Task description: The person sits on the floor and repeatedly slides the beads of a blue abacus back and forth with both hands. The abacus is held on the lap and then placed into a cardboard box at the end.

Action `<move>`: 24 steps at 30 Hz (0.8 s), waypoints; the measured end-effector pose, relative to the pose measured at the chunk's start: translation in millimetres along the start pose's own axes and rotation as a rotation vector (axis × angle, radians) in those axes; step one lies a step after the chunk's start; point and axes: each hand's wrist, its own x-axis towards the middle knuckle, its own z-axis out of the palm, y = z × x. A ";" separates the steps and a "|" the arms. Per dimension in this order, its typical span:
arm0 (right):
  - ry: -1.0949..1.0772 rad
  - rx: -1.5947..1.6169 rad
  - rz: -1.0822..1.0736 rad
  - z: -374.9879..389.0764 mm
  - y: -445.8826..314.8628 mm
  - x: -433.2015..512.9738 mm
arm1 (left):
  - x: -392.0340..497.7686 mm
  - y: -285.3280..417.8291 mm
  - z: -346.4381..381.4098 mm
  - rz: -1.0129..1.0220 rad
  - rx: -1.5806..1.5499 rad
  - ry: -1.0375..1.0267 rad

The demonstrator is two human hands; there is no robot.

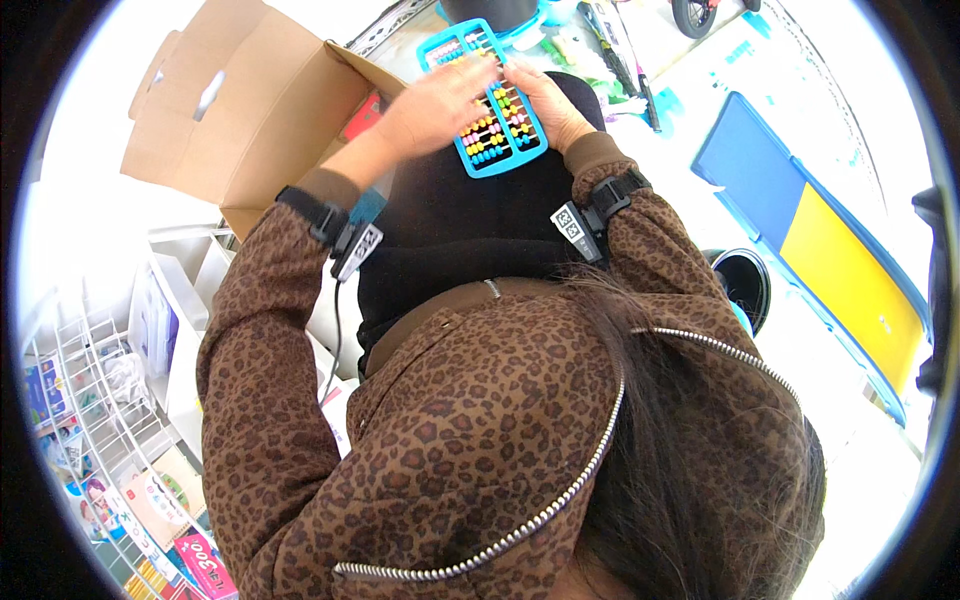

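Observation:
A toy abacus [529, 154] with a bright blue frame and rows of yellow, pink, blue and green beads is tilted above my black-clad lap [480, 210]. My right hand [551, 101] grips its right edge, thumb near the front face. Across the upper left part of the abacus lies my left hand [435, 109], slightly blurred, with fingers stretched over the beads. Beads beneath that hand are hidden, and contact with them is hard to make out. Both sleeves are leopard-print, each with a strapped black wrist device bearing a printed code.
An opened cardboard box [247, 112] stands left of my lap. A blue and yellow folding panel [817, 247] lies at the right, near a black round container [742, 281]. White wire baskets [97, 390] hold packaged goods at lower left. Pens [622, 60] lie beyond my hands.

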 end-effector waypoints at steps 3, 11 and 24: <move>-0.049 0.031 0.022 -1.5 0.9 1.6 | 5.7 -24.0 9.3 -0.256 -0.026 0.013; 0.005 0.010 -0.018 0.2 1.0 0.9 | -9.6 43.2 -9.0 -0.033 -0.187 -0.019; -0.006 0.010 -0.005 2.1 -1.9 -1.0 | 0.6 -14.5 12.6 -0.247 -0.207 0.008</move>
